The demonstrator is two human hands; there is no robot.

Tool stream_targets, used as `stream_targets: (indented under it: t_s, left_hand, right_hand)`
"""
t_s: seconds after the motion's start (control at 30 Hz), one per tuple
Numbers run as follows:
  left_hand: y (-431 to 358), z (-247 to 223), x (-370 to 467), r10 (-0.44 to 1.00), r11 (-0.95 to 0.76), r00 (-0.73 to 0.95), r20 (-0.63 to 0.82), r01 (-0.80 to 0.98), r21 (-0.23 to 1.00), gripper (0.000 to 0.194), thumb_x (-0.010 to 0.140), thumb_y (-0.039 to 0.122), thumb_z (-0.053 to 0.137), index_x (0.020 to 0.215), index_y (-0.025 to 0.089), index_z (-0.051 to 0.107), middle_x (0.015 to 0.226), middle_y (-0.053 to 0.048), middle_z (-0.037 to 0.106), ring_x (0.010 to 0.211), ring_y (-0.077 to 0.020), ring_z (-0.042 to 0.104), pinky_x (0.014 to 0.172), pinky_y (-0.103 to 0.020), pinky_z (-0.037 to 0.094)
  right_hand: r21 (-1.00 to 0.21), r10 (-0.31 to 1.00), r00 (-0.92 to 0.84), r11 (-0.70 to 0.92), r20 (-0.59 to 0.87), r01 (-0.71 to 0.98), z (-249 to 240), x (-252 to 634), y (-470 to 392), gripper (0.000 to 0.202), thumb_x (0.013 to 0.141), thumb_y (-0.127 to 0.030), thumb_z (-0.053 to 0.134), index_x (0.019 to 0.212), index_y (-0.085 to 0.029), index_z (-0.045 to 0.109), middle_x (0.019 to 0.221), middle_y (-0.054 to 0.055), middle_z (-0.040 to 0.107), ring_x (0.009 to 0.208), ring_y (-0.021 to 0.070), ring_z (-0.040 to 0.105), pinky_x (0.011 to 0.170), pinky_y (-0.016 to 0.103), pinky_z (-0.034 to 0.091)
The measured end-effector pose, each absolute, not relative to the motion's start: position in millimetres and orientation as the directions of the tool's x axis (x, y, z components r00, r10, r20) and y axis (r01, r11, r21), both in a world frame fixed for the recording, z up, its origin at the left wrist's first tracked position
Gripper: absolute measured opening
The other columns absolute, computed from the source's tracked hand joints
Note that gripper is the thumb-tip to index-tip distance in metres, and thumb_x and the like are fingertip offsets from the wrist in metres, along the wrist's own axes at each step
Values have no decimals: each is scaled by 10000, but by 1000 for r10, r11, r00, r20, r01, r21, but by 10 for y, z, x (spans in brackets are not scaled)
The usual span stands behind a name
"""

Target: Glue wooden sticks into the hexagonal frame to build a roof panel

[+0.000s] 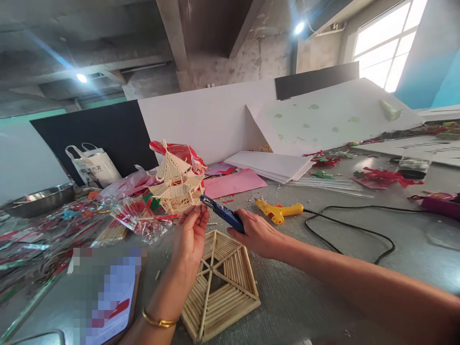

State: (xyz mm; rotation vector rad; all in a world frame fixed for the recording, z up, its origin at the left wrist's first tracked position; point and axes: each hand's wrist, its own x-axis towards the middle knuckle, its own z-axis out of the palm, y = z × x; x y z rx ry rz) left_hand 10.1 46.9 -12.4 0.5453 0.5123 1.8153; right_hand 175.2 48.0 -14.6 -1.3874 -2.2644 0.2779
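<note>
Hexagonal stick panel (233, 296) sits below my hands, between my forearms. Probably light and stiff, fragile at the joints; best held by opposite outer edges, off the spokes. Left hand (190, 235): fingertips pinched together, can't tell what on. Left wrist hides part of the panel's edge. Right hand (257, 232) grips blue tool (230, 216); its tip is unclear.

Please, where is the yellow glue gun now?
In the head view, the yellow glue gun lies on the gray table, right of center, just beyond the right hand, with its black cable running off to the right.
</note>
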Motion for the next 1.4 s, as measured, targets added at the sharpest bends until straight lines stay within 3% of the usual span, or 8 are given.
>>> stream_targets:
  t_s: [0.8,1.4]
  left_hand:
    - [492,-137,111,934,-336,-327,142,-676,655,129,613,11,653,647,133,627,658,-12,679,655,-95,645,662,-194,517]
    - [488,-149,130,924,-375,-322,208,-647,664,132,600,23,676,652,135,632,681,-14,696,672,-101,658,693,-203,519]
  right_hand:
    - [-381,893,-370,445,255,811,-121,1721,443,308,860,-438,400,795,-162,521,661,45,579,571,128,497,524,241,274]
    - [-344,886,-361,449,289,825,-135,1741,448,276,870,-425,392,815,-171,485,697,50,605,597,144,546,524,243,283]
